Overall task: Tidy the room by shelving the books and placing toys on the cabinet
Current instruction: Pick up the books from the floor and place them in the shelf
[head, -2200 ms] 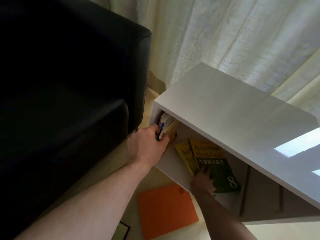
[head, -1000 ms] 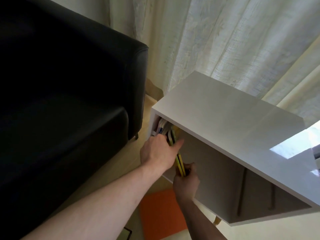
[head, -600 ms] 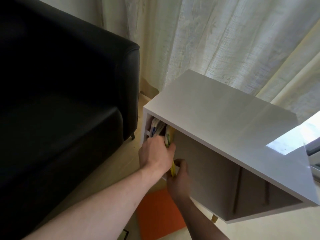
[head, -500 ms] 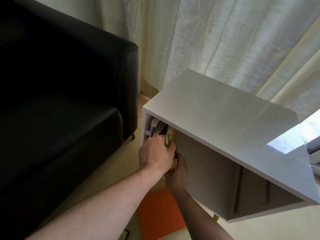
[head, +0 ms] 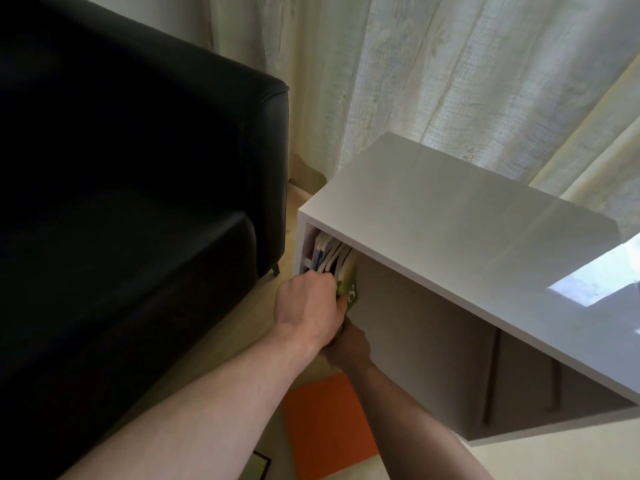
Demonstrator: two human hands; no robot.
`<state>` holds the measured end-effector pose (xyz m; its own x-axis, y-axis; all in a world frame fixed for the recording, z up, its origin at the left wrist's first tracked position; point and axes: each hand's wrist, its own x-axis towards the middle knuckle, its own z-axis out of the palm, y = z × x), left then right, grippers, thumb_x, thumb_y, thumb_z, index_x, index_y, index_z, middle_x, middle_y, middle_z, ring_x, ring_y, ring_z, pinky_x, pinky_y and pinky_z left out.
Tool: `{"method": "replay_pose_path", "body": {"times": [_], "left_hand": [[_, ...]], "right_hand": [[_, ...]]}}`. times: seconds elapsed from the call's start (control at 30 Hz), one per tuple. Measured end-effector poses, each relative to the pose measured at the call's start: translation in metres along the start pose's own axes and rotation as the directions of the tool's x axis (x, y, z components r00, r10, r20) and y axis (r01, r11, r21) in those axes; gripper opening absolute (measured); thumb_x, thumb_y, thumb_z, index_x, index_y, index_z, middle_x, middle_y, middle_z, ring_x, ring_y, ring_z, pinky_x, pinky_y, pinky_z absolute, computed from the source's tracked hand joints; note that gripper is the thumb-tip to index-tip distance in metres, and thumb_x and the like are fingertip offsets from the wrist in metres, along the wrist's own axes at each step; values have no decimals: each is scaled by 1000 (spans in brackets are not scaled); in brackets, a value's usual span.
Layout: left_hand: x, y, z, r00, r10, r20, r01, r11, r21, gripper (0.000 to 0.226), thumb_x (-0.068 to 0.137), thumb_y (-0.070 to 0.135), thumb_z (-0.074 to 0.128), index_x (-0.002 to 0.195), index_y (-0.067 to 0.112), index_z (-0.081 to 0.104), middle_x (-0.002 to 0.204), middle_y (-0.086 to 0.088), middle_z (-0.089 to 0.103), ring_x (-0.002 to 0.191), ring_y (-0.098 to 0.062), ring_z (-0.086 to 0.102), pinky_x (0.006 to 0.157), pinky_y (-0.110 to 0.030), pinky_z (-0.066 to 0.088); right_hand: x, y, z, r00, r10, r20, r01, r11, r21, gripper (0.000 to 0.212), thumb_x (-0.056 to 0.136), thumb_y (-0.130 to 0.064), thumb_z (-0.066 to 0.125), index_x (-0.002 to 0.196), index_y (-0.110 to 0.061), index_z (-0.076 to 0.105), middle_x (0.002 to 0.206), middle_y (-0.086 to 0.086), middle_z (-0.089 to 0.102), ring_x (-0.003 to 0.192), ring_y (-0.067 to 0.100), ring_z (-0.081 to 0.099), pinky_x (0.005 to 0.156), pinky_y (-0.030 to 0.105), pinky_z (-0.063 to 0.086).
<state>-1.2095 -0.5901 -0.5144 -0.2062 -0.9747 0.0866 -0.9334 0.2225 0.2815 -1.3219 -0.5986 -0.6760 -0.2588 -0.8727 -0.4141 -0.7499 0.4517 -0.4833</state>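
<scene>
Green-covered book stands upright, spine toward me, at the right end of the row in the white cabinet's left corner. My left hand, nearer, has its grip curled round it; my right hand's grip underneath is hidden.

item: green book, standing at the right end of the row of books in the left corner of the white cabinet. marking: one pale figure on the lower part of its cover, most likely an "8", partly covered by the left hand. no other print on that cover is legible. spines and covers of the neighbouring books: no readable text. orange folder on the floor: no lettering visible. cabinet top: no labels.
</scene>
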Motion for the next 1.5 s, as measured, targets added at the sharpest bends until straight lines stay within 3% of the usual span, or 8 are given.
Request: {"method": "replay_pose_path", "body": {"times": [0.1, 0.33, 0.67, 0.77, 0.93, 1.07, 1.23, 1.5], "left_hand": [[-1, -4, 4, 999, -43, 1, 43, 998, -49, 34, 103, 50, 57, 115, 22, 72, 99, 0, 73, 83, -16, 73, 71, -35, 64], [3, -14, 7, 998, -68, 18, 67, 997, 38, 48, 99, 63, 53, 114, 22, 72, 87, 4, 70, 71, -13, 69, 61, -32, 62], [-2, -21, -7, 988, -97, 118, 100, 995, -19, 50, 92, 73, 55, 89, 26, 72, 69, 10, 67, 58, -6, 67, 57, -30, 62], [-5, -25, -13, 982, -82, 167, 83, 997, -3, 40, 91, 67, 65, 99, 28, 71, 81, 10, 68, 70, -8, 68, 60, -25, 58], [-7, -34, -21, 980, -103, 169, 98, 995, 37, 38, 95, 63, 61, 88, 25, 64, 76, 7, 62, 65, -8, 63, 61, -27, 56], [-12, -39, -26, 977, -128, 170, 121, 991, 52, 43, 97, 64, 57, 82, 24, 54, 76, 5, 58, 60, -9, 52, 52, -27, 38], [-19, -50, -24, 944, -147, 294, 144, 989, 32, 31, 93, 52, 72, 99, 23, 66, 90, 2, 64, 80, -16, 64, 65, -31, 47], [-38, -46, -33, 831, -61, 553, 102, 994, -43, 22, 91, 32, 76, 97, 12, 68, 84, -6, 74, 69, -16, 74, 59, -27, 60]], "right_hand": [[3, -7, -3, 997, 15, -78, -8, 996, 84, 67, 93, -24, 68, 153, -33, 39, 98, -1, 65, 71, 14, 62, 51, 25, 43], [0, -2, -2, 1000, 10, -30, -7, 996, 90, 92, 92, -16, 68, 162, -22, 9, 122, 4, 64, 75, 12, 56, 41, 13, 32], [-22, 21, -7, 1000, 12, -22, -12, 999, 33, 104, 86, -27, 75, 163, -21, 4, 139, 11, 53, 108, 27, 64, 72, 29, 52], [-32, 22, -14, 1000, 11, -15, -10, 1000, 15, 103, 86, -26, 76, 162, -19, 7, 151, 11, 45, 121, 28, 60, 86, 33, 56], [-56, 17, -37, 999, 1, 52, 1, 1000, -29, 99, 88, -22, 77, 162, -24, 11, 158, 11, 35, 107, 23, 66, 64, 24, 55], [-98, 1, -70, 981, -55, 186, 89, 979, -181, 72, 94, -26, 67, 156, -27, 31, 154, 4, 46, 120, 21, 62, 87, 28, 57], [-164, -9, -120, 925, -63, 376, 230, 879, -417, 55, 97, -31, 63, 149, -25, 46, 144, -1, 57, 127, 21, 57, 106, 37, 48], [-237, -9, -202, 971, -48, 235, 170, 830, -532, 49, 98, -31, 61, 146, -23, 52, 138, -3, 62, 122, 19, 61, 104, 33, 50]]}}
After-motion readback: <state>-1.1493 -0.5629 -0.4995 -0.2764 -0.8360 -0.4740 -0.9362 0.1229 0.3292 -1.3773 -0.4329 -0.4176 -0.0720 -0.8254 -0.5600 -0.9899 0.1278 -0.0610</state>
